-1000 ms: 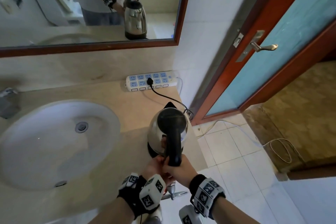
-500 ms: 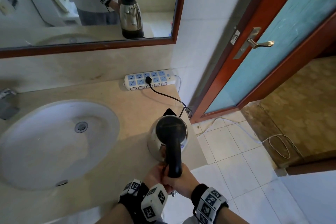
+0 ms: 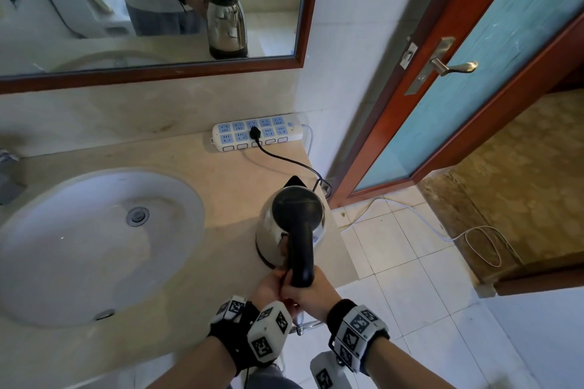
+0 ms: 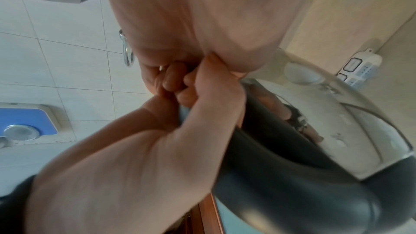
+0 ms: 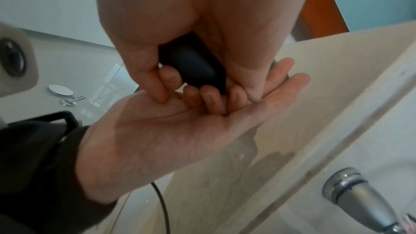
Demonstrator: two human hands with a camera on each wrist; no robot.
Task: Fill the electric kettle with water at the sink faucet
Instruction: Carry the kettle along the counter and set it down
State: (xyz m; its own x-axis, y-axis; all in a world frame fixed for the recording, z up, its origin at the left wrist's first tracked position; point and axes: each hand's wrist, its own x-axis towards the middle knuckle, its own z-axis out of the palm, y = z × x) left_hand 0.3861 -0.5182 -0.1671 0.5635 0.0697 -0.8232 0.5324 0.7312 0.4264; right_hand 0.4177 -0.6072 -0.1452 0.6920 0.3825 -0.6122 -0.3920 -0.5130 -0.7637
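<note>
A steel electric kettle [image 3: 292, 221] with a black lid and black handle [image 3: 301, 257] is at the counter's right front corner, upright. My right hand [image 3: 313, 292] grips the low end of the handle; the right wrist view shows its fingers curled round the black handle [image 5: 195, 67]. My left hand [image 3: 268, 286] lies flat with straight fingers, its palm [image 5: 180, 127] against my right hand's fingertips. Whether the kettle's foot rests on the counter is hidden. The white sink [image 3: 79, 262] lies to the left, with the faucet [image 3: 8, 180] at the frame's far left edge.
A white power strip [image 3: 275, 133] leans on the back wall, and its black cord [image 3: 284, 159] runs behind the kettle. A mirror [image 3: 151, 9] hangs above. To the right are a door [image 3: 474, 88], tiled floor and a loose white cable [image 3: 474, 237].
The head view has shifted a little. Both hands stay at the kettle's handle, and the kettle keeps about the same spot on the counter.
</note>
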